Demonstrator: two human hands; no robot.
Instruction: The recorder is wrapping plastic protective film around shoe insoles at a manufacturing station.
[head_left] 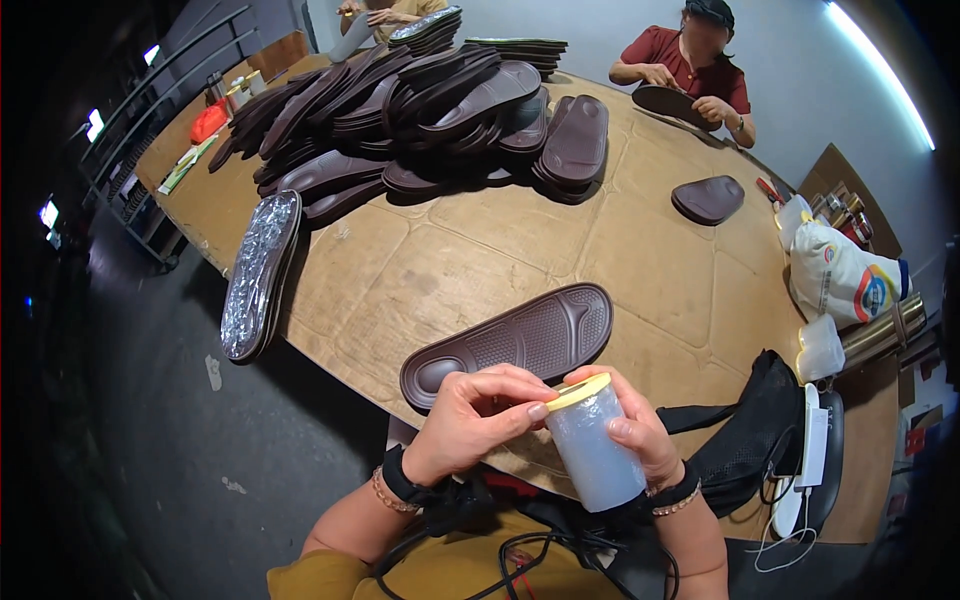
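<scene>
Now holding translucent roll (pixel 597 450) on near side of brown sole (pixel 520 330): clamped around roll with right hand (pixel 645 432), touching yellow rim (pixel 600 386) with left hand (pixel 468 420), cannot tell whether pinched. Facing dark soles (pixel 485 98) piled on worktop (pixel 480 240) beyond brown sole, with black cloth (pixel 745 440) to its right.

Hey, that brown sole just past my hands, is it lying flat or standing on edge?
Flat. The brown sole lies on the table, its textured face showing upward; the left hand hides part of its near edge.
</scene>
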